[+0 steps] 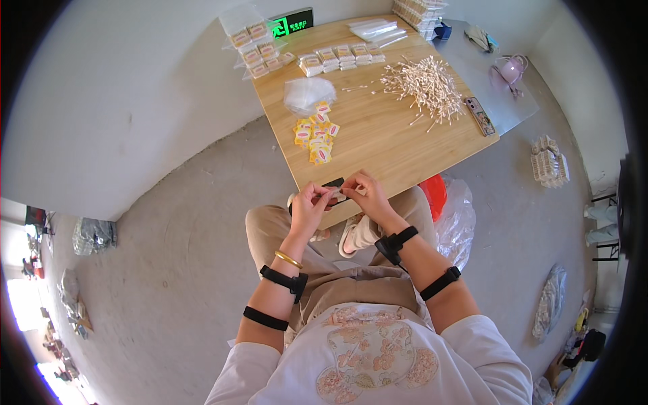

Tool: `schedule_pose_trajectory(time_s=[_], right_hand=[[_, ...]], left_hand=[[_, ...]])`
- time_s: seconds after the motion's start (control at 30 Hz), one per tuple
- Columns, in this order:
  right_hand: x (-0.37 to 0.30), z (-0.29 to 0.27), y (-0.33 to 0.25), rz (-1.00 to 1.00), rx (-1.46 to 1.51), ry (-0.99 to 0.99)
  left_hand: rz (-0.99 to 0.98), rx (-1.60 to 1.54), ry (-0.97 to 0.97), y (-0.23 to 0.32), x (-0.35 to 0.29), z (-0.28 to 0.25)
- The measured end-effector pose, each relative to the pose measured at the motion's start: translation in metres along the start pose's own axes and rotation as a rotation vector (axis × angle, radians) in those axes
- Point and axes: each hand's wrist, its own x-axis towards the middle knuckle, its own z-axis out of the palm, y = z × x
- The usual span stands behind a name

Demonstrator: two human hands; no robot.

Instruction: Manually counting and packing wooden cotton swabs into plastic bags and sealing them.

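Both hands meet just over the near edge of the wooden table [378, 145]. The fingers of my left hand [312, 202] are pinched together, and those of my right hand [365, 192] are pinched too. Between the fingertips is a small whitish piece [339, 195], mostly hidden by the fingers; its kind is too small to make out. A black object [333, 182] lies at the table edge just behind the fingers. Beyond the hands is a loose pile of yellow and white printed cards [314, 137], with a stack of clear plastic bags [307, 96] behind it.
Loose cotton swabs [425, 88] are heaped at the right. Bundled swab packs [341, 58] line the back, near bagged packs [256, 48] and a lit green sign [292, 24]. A phone [479, 116] lies at the right edge. Below hangs a red bag [433, 196].
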Motion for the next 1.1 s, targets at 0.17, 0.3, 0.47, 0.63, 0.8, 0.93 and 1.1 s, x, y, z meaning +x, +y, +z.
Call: schedule_pose_trajectory(time_s=[0.17, 0.3, 0.47, 0.63, 0.8, 0.93, 1.1], right_hand=[[0.003, 0.001, -0.003, -0.011, 0.018, -0.065], [0.003, 0.004, 0.002, 0.002, -0.013, -0.068], [0.001, 0.006, 0.010, 0.053, 0.013, -0.057], [0.006, 0.004, 0.014, 0.334, 0.223, -0.216], [0.007, 0.004, 0.025, 0.463, 0.464, -0.242], [0.012, 0.005, 0.032, 0.478, 0.451, -0.252], [0.017, 0.003, 0.024, 0.494, 0.344, -0.344]], left_hand=[[-0.042, 0.059, -0.012, 0.001, 0.001, 0.001], [-0.058, 0.061, -0.018, -0.002, 0.000, -0.001], [-0.051, -0.009, -0.032, -0.009, 0.002, -0.004], [-0.079, -0.048, -0.102, -0.014, 0.006, -0.012], [-0.118, -0.082, -0.118, -0.013, 0.008, -0.011], [-0.125, -0.115, -0.154, -0.010, 0.010, -0.008], [-0.125, -0.073, -0.139, -0.015, 0.007, -0.008]])
